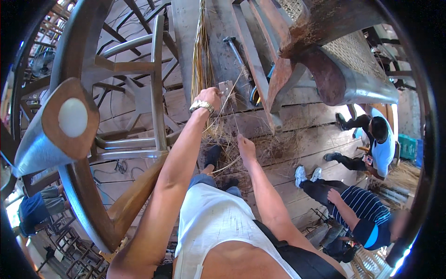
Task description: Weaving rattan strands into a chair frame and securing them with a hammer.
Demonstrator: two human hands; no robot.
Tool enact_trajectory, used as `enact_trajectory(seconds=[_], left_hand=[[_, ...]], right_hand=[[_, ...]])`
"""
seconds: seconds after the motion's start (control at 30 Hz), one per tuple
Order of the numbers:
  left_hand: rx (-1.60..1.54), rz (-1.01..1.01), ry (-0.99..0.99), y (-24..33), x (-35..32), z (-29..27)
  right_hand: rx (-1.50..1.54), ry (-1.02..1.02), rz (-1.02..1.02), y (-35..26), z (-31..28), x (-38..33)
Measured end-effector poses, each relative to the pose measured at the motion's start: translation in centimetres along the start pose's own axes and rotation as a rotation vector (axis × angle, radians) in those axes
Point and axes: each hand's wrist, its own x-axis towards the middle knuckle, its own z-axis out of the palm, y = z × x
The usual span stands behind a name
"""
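Strand (pixel 236 122) — across gap between hands (pixel 209 97) (pixel 247 149) — near bench edge (pixel 242 105)

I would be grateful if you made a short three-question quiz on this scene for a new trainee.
1. Multiple choice: what circles the wrist of the left hand?
A. A rubber glove cuff
B. A watch
C. A coil of rope

2. True or false: in the picture, the bundle of long strands lies to the left of the hammer.

3. Fill in the missing word: the right hand holds a thin ____ between its fingertips.

Key:
1. B, a watch.
2. True.
3. Strand.
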Motion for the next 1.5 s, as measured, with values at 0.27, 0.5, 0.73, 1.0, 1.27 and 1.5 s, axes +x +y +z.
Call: enact_trajectory(seconds=[0.27,0.5,0.73,1.0,1.27,1.5], left_hand=[[-0.096,0.241,0.246,4.0,3.8,-1.3],[0.016,0.156,0.037,4.5,5.9,0.2],[0.067,0.212,0.035,5.0,5.0,0.3],[-0.669,0.101,0.124,1.0,7.4,1.9],[-0.435,0.066,0.156,-1.7,9.5,1.1],[-0.067,0.000,0.388,1.2,7.3,1.5]], right_hand=[[0.142,-0.158,0.029,-1.7,-0.9,0.0],[0.449,-0.258,0.328,-2.3,-1.0,-0.2],[0.422,-0.297,0.310,-1.8,-0.8,-0.4],[0.375,-0.292,0.351,-1.6,-1.6,0.5],[0.228,-0.201,0.338,-0.7,-1.1,1.5],[0.178,-0.115,0.267,-1.3,-1.4,2.1]])
